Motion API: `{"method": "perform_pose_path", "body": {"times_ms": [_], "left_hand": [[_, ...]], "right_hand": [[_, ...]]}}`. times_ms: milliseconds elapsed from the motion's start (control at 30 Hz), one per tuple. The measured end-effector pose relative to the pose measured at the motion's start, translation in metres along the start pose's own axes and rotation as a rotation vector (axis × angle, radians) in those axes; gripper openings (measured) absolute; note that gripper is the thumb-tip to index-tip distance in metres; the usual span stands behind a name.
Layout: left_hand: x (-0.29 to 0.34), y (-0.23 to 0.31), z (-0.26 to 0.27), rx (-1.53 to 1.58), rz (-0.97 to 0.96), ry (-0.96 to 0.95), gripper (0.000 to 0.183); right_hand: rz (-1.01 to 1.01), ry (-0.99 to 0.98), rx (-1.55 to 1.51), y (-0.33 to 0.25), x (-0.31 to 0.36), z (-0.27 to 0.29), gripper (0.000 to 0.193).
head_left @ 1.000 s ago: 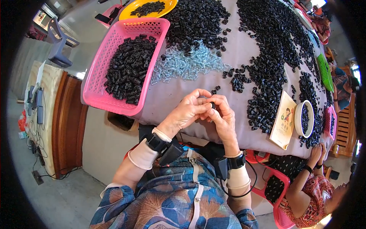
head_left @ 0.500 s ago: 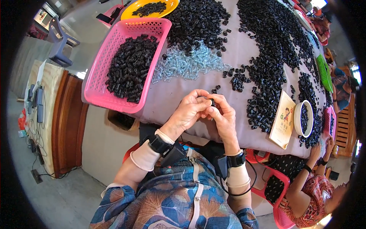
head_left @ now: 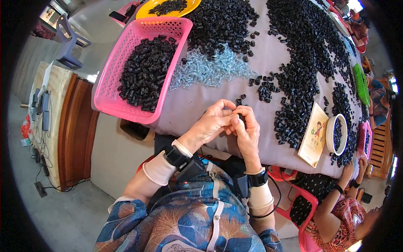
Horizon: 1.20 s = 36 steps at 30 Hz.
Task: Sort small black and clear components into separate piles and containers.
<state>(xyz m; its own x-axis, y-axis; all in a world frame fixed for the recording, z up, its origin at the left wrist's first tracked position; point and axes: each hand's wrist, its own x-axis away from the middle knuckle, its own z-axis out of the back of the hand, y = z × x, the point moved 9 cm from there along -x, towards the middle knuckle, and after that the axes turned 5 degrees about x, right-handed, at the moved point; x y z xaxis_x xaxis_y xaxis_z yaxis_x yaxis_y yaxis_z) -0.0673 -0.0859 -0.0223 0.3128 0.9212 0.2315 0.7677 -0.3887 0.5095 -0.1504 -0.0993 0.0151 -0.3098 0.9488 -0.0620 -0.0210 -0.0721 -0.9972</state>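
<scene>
Just past the table's near edge, my left hand and my right hand meet, fingertips pinched together. Between them is a small black plastic piece, mostly covered by my fingers. A few loose black pieces lie right beyond my fingertips. Farther off is a heap of small clear bluish coil-like pieces. Left of that heap, a pink basket holds many black plastic pieces. A large pile of similar black pieces lies behind the clear ones.
More black pieces cover the table's right side, around a thin booklet and a round white bowl. A yellow plate stands at the far left. At my right a co-worker sits on a pink chair.
My fingers have shifted slightly around the small black piece, the right thumb moving up against it. The whole view has shifted a little; the basket and piles lie as before.
</scene>
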Motion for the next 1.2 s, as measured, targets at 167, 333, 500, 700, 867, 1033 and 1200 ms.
{"method": "perform_pose_path", "body": {"times_ms": [167,333,500,700,867,1033,1200], "left_hand": [[0.001,-0.001,0.002,0.001,-0.013,0.027,0.027],[0.002,0.003,-0.002,0.060,0.029,-0.014,0.023],[0.005,0.000,0.001,-0.041,0.064,0.016,0.022],[0.017,0.022,-0.005,-0.174,-0.040,0.135,0.028],[0.057,0.133,-0.015,-0.329,-0.498,0.357,0.022],[0.085,0.204,-0.003,-0.403,-0.705,0.572,0.047],[0.053,0.151,-0.013,-0.733,-0.525,0.397,0.017]], "right_hand": [[-0.012,-0.009,-0.071,-0.003,0.000,-0.003,0.014],[-0.074,0.023,-0.135,0.002,-0.001,-0.001,0.019],[0.052,-0.012,0.030,-0.010,0.000,-0.003,0.019],[-0.024,-0.074,0.036,-0.001,0.002,-0.007,0.034],[-0.098,0.068,-0.149,-0.002,0.003,0.005,0.028],[-0.064,0.263,-0.001,-0.003,-0.003,0.036,0.014],[-0.091,0.263,0.059,0.007,-0.003,0.039,0.010]]}}
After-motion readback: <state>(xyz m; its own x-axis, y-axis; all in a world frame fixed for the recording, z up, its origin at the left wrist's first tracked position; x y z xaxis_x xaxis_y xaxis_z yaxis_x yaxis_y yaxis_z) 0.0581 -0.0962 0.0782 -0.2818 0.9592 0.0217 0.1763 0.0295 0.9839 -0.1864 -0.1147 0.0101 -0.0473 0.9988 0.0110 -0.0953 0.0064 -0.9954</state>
